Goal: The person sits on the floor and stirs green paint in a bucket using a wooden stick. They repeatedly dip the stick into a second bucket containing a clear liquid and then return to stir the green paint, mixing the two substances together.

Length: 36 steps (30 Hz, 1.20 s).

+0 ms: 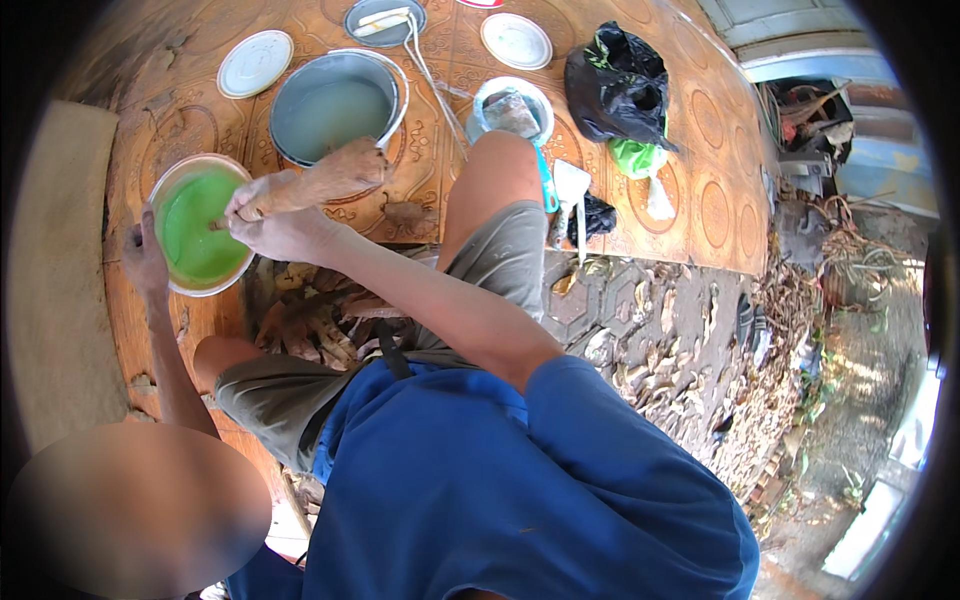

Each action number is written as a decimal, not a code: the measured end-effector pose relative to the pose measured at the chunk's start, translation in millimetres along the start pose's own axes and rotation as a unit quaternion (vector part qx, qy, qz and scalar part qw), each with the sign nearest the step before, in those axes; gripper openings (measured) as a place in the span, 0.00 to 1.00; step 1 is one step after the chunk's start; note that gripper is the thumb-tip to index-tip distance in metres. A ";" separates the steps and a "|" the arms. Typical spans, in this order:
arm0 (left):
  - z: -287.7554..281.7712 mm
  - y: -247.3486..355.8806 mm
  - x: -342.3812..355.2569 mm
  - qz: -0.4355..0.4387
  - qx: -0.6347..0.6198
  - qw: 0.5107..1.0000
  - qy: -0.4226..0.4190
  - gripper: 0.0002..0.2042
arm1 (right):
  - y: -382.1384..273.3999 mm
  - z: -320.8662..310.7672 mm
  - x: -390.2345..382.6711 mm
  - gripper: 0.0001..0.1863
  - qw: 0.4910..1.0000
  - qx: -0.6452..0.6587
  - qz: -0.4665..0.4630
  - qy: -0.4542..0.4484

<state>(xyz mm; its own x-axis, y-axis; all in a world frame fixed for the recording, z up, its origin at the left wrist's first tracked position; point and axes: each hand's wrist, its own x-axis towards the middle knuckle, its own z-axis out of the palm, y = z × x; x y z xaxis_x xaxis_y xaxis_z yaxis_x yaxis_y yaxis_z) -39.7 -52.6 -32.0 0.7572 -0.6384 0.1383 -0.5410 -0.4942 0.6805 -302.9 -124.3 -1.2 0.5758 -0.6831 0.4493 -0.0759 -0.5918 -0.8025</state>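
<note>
A round can of bright green paint point(168, 200) stands on the patterned orange floor at the left. My left hand point(144, 262) holds the can's near-left rim. My right hand point(282, 228) reaches across from the right and is closed on a thin stick point(217, 225) whose end dips into the green paint. Just beyond that hand rests my paint-flecked foot point(340, 170). My bent knees point(497, 160) sit on either side of my arms.
A larger bucket of pale grey liquid point(335, 105) stands behind the foot. Around it lie two white lids point(255, 62), a roller tray point(385, 20), a small can point(512, 108), a black bag point(615, 85) and a blue-handled scraper point(562, 188). Dry leaves cover the ground at the right.
</note>
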 end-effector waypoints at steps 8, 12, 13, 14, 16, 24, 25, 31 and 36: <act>3.5 -46.1 16.5 0.050 -0.008 0.998 0.035 0.26 | 10.7 6.0 -16.4 0.06 0.998 0.024 -0.036 0.052; 5.7 4.7 1.7 0.040 0.051 0.997 0.032 0.25 | -0.8 -2.1 -10.0 0.07 0.995 0.093 0.033 -0.031; 4.4 20.6 -4.8 0.037 0.043 0.998 0.034 0.25 | 5.9 1.9 -8.3 0.07 0.993 0.105 0.055 -0.018; 3.2 28.1 -9.4 0.032 0.031 0.998 0.034 0.25 | 3.4 -3.0 -3.2 0.07 0.992 0.106 0.061 -0.015; -3.0 29.2 -13.0 0.007 0.029 0.999 0.038 0.26 | 4.8 -4.8 0.6 0.05 0.998 0.042 -0.039 0.007; -2.7 36.4 -17.8 -0.012 0.025 0.999 0.044 0.26 | -7.1 -17.1 -21.7 0.06 0.990 0.041 0.110 -0.084; -1.5 36.9 -18.0 -0.013 0.016 0.999 0.045 0.26 | -4.8 -16.7 -20.8 0.06 0.995 0.022 0.075 -0.056; -1.0 35.0 -17.2 -0.017 0.021 0.999 0.035 0.27 | 7.1 -8.6 -2.2 0.05 0.989 -0.141 -0.047 0.011; -2.1 33.3 -17.8 -0.011 0.017 0.999 0.047 0.27 | -11.0 -14.1 -14.5 0.04 0.997 -0.057 -0.033 -0.050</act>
<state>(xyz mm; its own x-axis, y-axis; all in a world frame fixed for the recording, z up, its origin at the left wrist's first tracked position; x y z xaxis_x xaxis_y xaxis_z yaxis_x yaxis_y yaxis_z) -70.4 -56.5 -10.2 0.7996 -0.5691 0.1920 -0.5343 -0.5280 0.6602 -321.9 -114.0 6.7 0.6604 -0.5984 0.4537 -0.1235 -0.6825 -0.7204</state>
